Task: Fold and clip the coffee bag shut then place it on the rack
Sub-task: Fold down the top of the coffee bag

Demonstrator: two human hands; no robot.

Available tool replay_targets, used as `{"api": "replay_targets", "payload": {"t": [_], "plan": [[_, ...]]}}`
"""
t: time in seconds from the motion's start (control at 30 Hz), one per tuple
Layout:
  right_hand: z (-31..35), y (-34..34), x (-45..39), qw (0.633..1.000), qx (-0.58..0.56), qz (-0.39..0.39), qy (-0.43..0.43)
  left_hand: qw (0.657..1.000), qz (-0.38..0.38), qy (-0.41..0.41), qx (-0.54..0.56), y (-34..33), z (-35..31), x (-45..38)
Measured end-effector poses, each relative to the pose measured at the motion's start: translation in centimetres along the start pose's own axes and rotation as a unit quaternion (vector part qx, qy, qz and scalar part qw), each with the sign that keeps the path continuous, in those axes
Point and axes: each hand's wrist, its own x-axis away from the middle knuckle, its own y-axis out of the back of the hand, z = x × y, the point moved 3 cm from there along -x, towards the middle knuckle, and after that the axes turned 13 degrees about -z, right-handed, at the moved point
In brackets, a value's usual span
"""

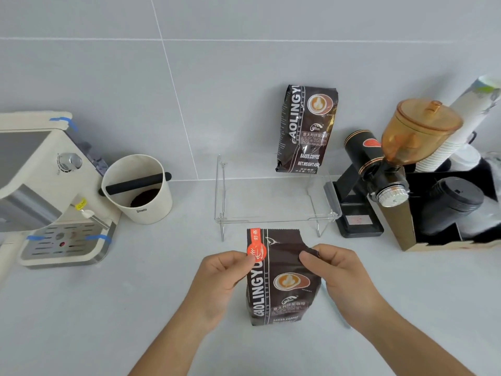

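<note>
Your left hand [221,278] pinches the left edge of the dark brown foil coffee bag [282,280], upright on the grey counter [108,308]; your right hand [334,270] pinches its right edge. Clear acrylic rack [273,210] stands just behind, holding a second identical bag [307,128].

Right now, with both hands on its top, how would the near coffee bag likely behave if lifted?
The coffee bag probably flexes: its top creases under the left hand and right hand. The bulging lower body suggests bottom-heavy contents. The glossy film may be slippery.
</note>
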Motion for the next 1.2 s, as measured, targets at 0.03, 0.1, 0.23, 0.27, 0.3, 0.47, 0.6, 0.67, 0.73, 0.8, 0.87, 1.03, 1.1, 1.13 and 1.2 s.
{"api": "replay_targets", "payload": {"t": [0.03, 0.1, 0.23, 0.27, 0.3, 0.47, 0.6, 0.67, 0.73, 0.8, 0.87, 1.03, 1.1, 1.13, 1.2], "plan": [[0.3, 0.1, 0.1, 1.0, 0.0, -0.003, 0.011, 1.0, 0.003, -0.006, -0.004, 0.0, -0.2, 0.0], [0.7, 0.1, 0.2, 1.0, -0.001, -0.004, 0.024, 1.0, 0.005, -0.016, -0.017, 0.0, -0.8, -0.1], [0.4, 0.0, 0.0, 0.999, 0.009, -0.013, 0.032, 0.997, -0.008, -0.029, -0.069, -0.3, -1.2, -0.4], [0.2, -0.1, -0.1, 0.999, 0.011, -0.017, 0.031, 0.996, -0.021, -0.028, -0.078, -0.3, -1.2, -0.4], [-0.1, -0.1, -0.2, 0.999, 0.017, -0.021, 0.03, 0.996, -0.031, -0.027, -0.082, -0.3, -1.1, -0.5], [0.0, -0.4, -0.5, 0.999, 0.043, -0.009, 0.03, 0.994, -0.047, -0.04, -0.087, 0.0, -1.2, -0.8], [0.9, -1.0, -0.5, 0.998, 0.038, -0.013, 0.048, 0.993, -0.058, -0.052, -0.089, -0.3, -1.6, -0.8], [1.6, -1.3, -0.5, 0.999, 0.009, -0.021, 0.045, 0.993, -0.064, -0.053, -0.088, -0.5, -1.6, -0.9], [2.1, -1.3, -0.5, 0.998, -0.01, -0.027, 0.048, 0.993, -0.077, -0.048, -0.073, -0.5, -1.6, -1.0], [2.3, -1.4, -0.4, 0.998, -0.016, -0.019, 0.059, 0.994, -0.092, -0.036, -0.052, -0.4, -1.6, -1.0], [2.0, -1.4, -0.5, 0.997, -0.012, -0.02, 0.071, 0.993, -0.1, -0.032, -0.048, -0.4, -1.6, -0.9], [1.9, -1.1, -0.6, 0.993, 0.035, -0.034, 0.108, 0.991, -0.095, -0.046, -0.078, 0.0, -1.9, -0.6], [1.9, -0.8, -0.7, 0.99, 0.077, -0.031, 0.117, 0.987, -0.086, -0.069, -0.12, 0.1, -2.6, -0.5], [1.9, -0.8, -0.7, 0.988, 0.099, -0.028, 0.118, 0.984, -0.089, -0.079, -0.131, 0.3, -3.0, -0.4], [1.9, -0.7, -0.6, 0.983, 0.132, -0.024, 0.126, 0.981, -0.101, -0.091, -0.137, 0.5, -3.8, -0.2]]}}
